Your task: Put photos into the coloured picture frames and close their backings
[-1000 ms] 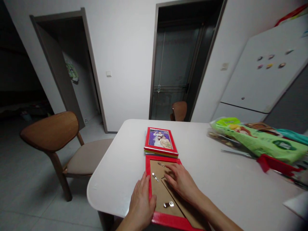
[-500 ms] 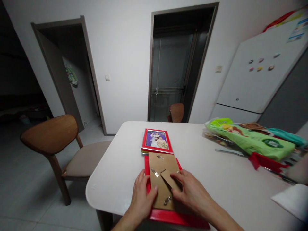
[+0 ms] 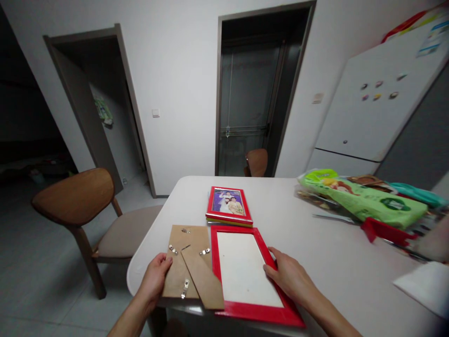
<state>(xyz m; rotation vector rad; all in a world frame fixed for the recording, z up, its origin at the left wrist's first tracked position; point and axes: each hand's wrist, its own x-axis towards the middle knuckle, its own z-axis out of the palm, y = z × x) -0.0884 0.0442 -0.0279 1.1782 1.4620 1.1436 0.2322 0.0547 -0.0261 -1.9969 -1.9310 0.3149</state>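
A red picture frame [image 3: 257, 310] lies face down at the near edge of the white table [image 3: 308, 243], its white inside showing. My left hand [image 3: 154, 280] is closed on the brown backing board [image 3: 185, 269], which has metal clips and a fold-out stand and lies to the left of the frame. My right hand [image 3: 289, 277] rests on the frame's right edge, thumb over the rim and fingers curled. Just beyond stands a small stack of frames [image 3: 228, 207], the top one red with a photo in it.
A wooden chair [image 3: 84, 210] stands left of the table, another chair [image 3: 257, 161] behind it. Green packets [image 3: 361, 199], a red object [image 3: 384, 230] and papers crowd the table's right side. A white fridge [image 3: 379, 103] stands at the right; two dark doorways are behind.
The backing board has come out of the red frame and moved left in my left hand. My right hand has shifted from the board to the frame's right edge.
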